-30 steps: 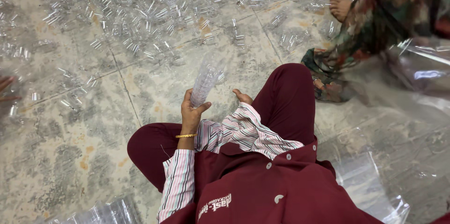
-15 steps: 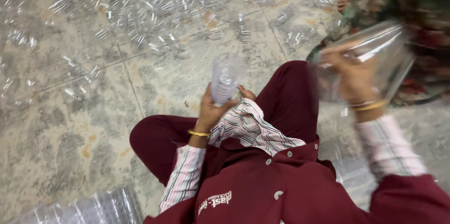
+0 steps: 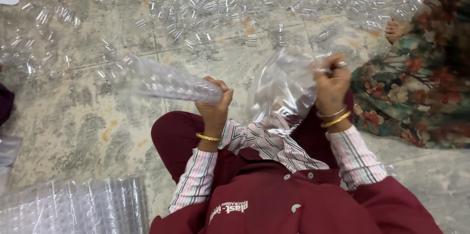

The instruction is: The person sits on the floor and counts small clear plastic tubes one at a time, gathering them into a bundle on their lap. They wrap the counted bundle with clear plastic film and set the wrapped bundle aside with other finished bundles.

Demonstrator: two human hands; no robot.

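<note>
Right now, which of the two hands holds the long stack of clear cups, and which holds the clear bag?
The left hand grips the long stack of clear cups, which points left. The right hand holds up the crumpled clear bag.

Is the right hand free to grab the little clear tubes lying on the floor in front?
Probably not right now: the right hand is raised and pinching a clear plastic bag, so its fingers are busy. The tubes lie farther ahead.
</note>
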